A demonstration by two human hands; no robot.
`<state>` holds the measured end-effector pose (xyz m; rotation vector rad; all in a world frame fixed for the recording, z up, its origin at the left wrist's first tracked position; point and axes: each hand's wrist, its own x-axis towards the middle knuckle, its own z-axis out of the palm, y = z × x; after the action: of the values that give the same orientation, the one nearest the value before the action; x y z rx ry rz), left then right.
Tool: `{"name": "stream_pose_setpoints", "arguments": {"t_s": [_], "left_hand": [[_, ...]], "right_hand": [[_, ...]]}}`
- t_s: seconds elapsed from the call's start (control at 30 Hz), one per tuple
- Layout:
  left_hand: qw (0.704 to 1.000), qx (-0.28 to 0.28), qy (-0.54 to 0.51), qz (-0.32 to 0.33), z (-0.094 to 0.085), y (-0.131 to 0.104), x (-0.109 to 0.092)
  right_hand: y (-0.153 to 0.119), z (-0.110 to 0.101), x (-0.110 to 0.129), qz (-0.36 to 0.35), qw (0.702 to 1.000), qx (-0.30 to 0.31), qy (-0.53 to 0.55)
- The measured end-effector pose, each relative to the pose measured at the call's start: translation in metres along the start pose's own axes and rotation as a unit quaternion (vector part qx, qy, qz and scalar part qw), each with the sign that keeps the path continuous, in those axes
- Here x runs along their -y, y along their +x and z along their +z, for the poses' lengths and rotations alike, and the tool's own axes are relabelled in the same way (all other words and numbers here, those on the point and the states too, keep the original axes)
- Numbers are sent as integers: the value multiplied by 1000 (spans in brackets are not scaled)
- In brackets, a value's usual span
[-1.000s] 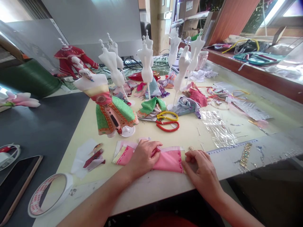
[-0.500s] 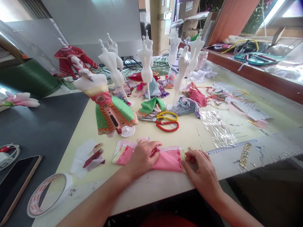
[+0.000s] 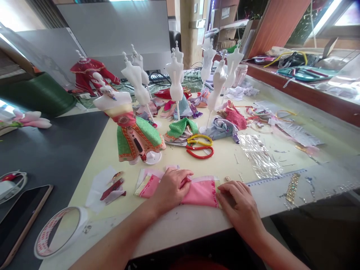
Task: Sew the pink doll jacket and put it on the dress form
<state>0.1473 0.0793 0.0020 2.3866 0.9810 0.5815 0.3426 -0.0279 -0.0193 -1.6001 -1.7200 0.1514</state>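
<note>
A strip of pink cloth [image 3: 201, 193] with patterned cream-edged ends lies across the near part of the table. My left hand [image 3: 173, 187] rests over its middle, thumb and fingers drawn together on a fold of the cloth. At the right end, my right hand [image 3: 239, 198] has its thumb and fingertips closed on the cream edge, partly hiding it. Beyond the cloth lie scissors [image 3: 200, 152] with one yellow and one red handle. A small mannequin [image 3: 137, 137] in a green and coral dress stands behind my left hand. A small round ornament [image 3: 227, 178] sits near my right fingers.
Several bare white mannequins [image 3: 176, 80] stand at the back among fabric scraps [image 3: 222, 127]. A tape roll [image 3: 60, 232] and a phone [image 3: 24, 221] are at left. To the right lie a clear plastic sheet [image 3: 260, 155], a ruler [image 3: 277, 177] and a jewelled strip [image 3: 292, 187].
The view has shifted slightly, so the scene sits a little lower and further right. Both hands stay on the pink cloth, with the right fingertips slightly shifted at its edge.
</note>
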Motion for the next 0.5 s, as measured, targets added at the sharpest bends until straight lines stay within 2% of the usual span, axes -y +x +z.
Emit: {"name": "stream_pose_setpoints", "arguments": {"t_s": [0.5], "left_hand": [[1000,-6,4,13,-1,0,1]], "right_hand": [[2,-2,4,-12,999,10,-29]]}}
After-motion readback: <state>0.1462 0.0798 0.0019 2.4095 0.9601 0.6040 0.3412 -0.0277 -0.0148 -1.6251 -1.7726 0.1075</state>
